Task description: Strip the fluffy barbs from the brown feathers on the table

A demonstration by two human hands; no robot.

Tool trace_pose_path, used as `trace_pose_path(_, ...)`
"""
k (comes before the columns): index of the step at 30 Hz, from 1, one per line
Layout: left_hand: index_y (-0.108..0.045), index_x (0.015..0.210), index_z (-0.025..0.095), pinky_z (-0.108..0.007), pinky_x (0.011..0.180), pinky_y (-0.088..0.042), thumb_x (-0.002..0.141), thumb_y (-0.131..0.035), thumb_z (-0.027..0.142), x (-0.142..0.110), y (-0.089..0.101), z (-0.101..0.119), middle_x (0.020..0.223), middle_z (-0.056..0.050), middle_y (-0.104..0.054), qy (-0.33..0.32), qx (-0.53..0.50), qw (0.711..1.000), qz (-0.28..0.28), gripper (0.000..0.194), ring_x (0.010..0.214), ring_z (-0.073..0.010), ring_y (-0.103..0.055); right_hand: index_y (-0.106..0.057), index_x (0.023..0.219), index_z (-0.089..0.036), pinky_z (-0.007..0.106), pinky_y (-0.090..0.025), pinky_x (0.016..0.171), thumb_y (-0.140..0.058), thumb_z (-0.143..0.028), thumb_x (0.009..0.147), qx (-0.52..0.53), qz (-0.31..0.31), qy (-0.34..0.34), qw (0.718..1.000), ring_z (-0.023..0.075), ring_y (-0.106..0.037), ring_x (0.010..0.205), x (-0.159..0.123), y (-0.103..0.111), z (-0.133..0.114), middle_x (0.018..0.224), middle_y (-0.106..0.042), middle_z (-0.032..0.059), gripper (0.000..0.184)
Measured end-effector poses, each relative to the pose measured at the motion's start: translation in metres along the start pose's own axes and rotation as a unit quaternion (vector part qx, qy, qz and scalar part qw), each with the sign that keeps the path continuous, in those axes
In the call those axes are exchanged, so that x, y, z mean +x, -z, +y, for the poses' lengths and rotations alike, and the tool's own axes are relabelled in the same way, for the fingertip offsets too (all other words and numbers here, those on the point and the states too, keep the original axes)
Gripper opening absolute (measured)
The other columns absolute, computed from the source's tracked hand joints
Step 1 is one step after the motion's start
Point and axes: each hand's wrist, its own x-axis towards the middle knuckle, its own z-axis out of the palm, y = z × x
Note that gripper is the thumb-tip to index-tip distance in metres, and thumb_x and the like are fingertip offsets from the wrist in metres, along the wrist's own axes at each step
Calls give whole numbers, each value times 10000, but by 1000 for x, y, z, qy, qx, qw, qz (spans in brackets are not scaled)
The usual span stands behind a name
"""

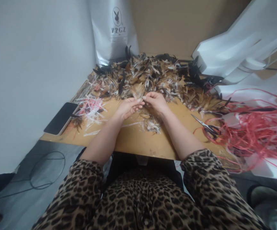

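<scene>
My left hand (pixel 128 107) and my right hand (pixel 155 101) meet fingertip to fingertip over the wooden table (pixel 133 140). Both pinch a small bunch of brown feathers (pixel 138 92) that fans upward from the fingers. Right behind them lies a big heap of brown, white and black feathers (pixel 157 75) across the back of the table. A few loose feathers (pixel 151 124) lie under my right wrist. My sleeves carry a leopard print.
Scissors (pixel 206 126) lie at the right beside a tangle of red string (pixel 255 131). White and pink strips (pixel 90 108) and a dark phone (pixel 61 118) sit at the left. A silver bag (pixel 114 28) stands at the back, white bags (pixel 243 48) at the right.
</scene>
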Motion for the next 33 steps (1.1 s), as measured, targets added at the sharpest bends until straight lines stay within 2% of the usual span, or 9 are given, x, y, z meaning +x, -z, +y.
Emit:
trace_pose_path(11,-679,724,80,-140,474,-417,765,-717,193,-4,-6,0,696,-70,-707,-18,81,996,13,126,497,-45,-589,-558,633,-182,220,-353,490,-801,-420,596,-41,14,24,999,80,-439,487,1,-1,2,504,-513,-45,343)
trace_pose_path(17,-674,678,80,-147,458,-399,749,-736,232,-1,-2,-2,616,-58,-671,-37,129,991,10,178,473,-49,-570,-568,636,-183,220,-332,473,-799,-442,587,-39,10,25,999,76,-418,468,2,-1,3,507,-525,-41,350)
trace_pose_path(20,-675,681,83,-145,449,-389,759,-724,236,2,2,0,592,-47,-657,-53,117,991,23,179,467,-47,-562,-609,685,-173,217,-298,462,-777,-437,611,-42,7,12,999,65,-386,441,0,3,-1,484,-505,-53,321)
trace_pose_path(22,-673,695,88,-140,458,-392,763,-718,234,4,5,2,609,-41,-664,-69,93,993,37,167,480,-39,-561,-640,708,-159,219,-310,480,-757,-394,634,-92,-21,9,996,63,-400,453,-3,7,-5,500,-528,-48,273)
trace_pose_path(24,-667,710,92,-133,465,-395,753,-727,231,4,6,4,633,-35,-673,-81,69,993,52,157,493,-32,-560,-664,708,-144,223,-361,533,-734,-330,654,-180,-78,12,980,71,-462,509,-6,12,-8,570,-595,-23,206)
trace_pose_path(28,-649,713,88,-128,462,-389,724,-754,236,2,5,7,647,-29,-672,-78,52,993,68,182,496,-28,-561,-699,772,-140,230,-423,637,-669,-213,690,-354,-189,14,916,95,-558,622,-10,14,-13,712,-680,6,114)
trace_pose_path(33,-640,723,85,-127,467,-390,723,-752,233,1,3,7,650,-23,-671,-68,54,994,70,185,496,-25,-560,-723,864,-171,221,-419,670,-645,-123,692,-514,-238,42,823,111,-583,689,-12,7,-12,808,-705,12,195)
